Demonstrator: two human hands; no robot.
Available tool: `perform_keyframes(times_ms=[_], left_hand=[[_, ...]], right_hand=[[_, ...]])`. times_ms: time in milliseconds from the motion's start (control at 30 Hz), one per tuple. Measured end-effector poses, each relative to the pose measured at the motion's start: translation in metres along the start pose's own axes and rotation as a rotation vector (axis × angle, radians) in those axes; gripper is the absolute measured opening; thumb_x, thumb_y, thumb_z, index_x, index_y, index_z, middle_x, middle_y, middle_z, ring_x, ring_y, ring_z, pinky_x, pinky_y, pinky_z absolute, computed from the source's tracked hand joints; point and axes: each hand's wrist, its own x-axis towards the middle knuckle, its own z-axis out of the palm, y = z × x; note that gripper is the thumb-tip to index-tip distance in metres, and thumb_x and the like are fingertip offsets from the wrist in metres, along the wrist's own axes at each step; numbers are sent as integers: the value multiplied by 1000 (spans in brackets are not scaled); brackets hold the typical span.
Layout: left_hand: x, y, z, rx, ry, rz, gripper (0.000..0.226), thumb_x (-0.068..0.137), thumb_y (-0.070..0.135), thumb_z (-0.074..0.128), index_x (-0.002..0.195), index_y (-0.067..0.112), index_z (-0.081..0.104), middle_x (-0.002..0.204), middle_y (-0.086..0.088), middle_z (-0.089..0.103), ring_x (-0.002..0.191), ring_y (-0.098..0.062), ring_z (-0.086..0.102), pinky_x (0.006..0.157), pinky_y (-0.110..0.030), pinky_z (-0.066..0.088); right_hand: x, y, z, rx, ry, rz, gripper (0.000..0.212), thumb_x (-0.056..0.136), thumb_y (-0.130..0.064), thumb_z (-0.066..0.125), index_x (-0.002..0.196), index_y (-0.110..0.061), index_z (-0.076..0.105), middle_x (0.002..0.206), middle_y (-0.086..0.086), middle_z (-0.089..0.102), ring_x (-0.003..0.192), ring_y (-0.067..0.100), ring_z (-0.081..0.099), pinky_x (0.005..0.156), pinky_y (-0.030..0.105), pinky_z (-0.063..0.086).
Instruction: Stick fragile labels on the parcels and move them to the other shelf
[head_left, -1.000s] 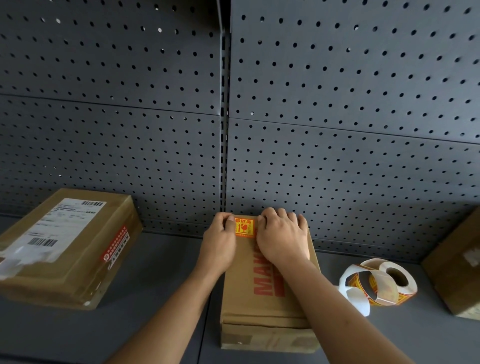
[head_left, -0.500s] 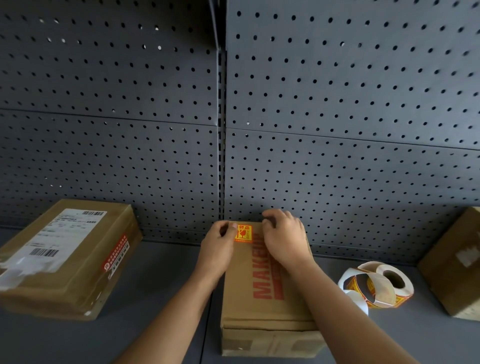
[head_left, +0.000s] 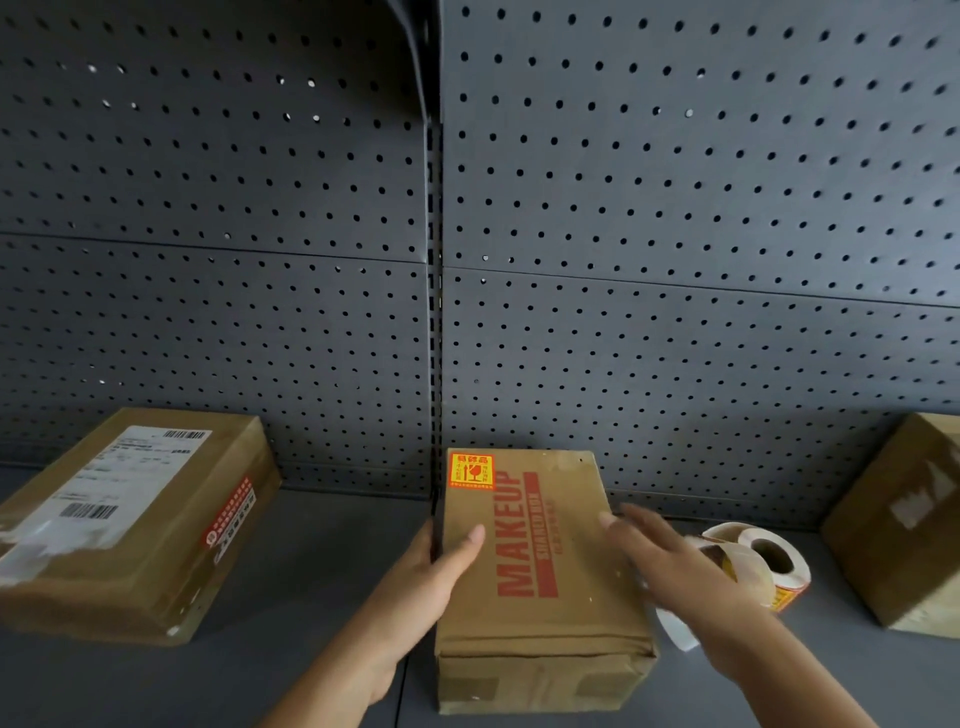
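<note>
A: Hands first, quick.
B: The left hand (head_left: 415, 587) holds the makeup parcel (head_left: 540, 613) at its left edge, thumb on the top face. Its fingers go down the side, mostly hidden.
A: Other one?
B: The right hand (head_left: 691, 577) is blurred, fingers (head_left: 628, 525) straight and spread wide, holding nothing, over the parcel's right top edge. Touching or not, can't tell.
A: Parcel position?
B: Between the two sets of fingers, flat on the grey shelf (head_left: 311, 597).
A: Sticker?
B: The fragile label (head_left: 471, 471) is stuck flat on the top face's far left corner, beyond the left fingers and apart from them.
A: Rest?
B: The label roll (head_left: 774, 561) lies just right of the right fingers, partly behind that hand. The taped parcel (head_left: 130, 519) with a white shipping sheet is well left of the left fingers. Another parcel (head_left: 904, 519) is well right of the roll, cut by the frame. The pegboard (head_left: 675, 208) stands beyond everything.
</note>
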Motion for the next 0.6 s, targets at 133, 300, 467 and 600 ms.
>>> perform_keyframes(times_ms=[133,300,467,600], left_hand=[[-4,-4,8,27,-20,3,45,90,62,59,133,47,54,118,26,69,111,1,62,81,-21,45],[-12,-2,11,28,8,42,33,94,53,62,125,44,61,107,27,73,102,4,67,76,-18,46],[-19,0,13,48,2,148,33,95,52,61,127,51,54,108,34,69,92,16,65,80,-17,45],[-27,4,15,82,-7,273,38,96,47,60,132,52,48,116,33,67,103,13,64,89,-19,46]], right_hand=[[-5,11,11,63,-119,24,55,87,-59,65,134,-36,50,112,-16,70,100,6,68,76,24,51],[-6,16,13,74,-119,-6,55,84,-54,72,133,-37,51,108,-18,75,98,3,72,80,23,54],[-12,18,8,90,-118,-104,54,86,-50,72,133,-46,46,111,-21,72,99,0,70,77,19,52],[-16,19,4,87,-110,-212,61,85,-45,74,136,-50,40,110,-25,71,101,-2,69,82,21,54]])
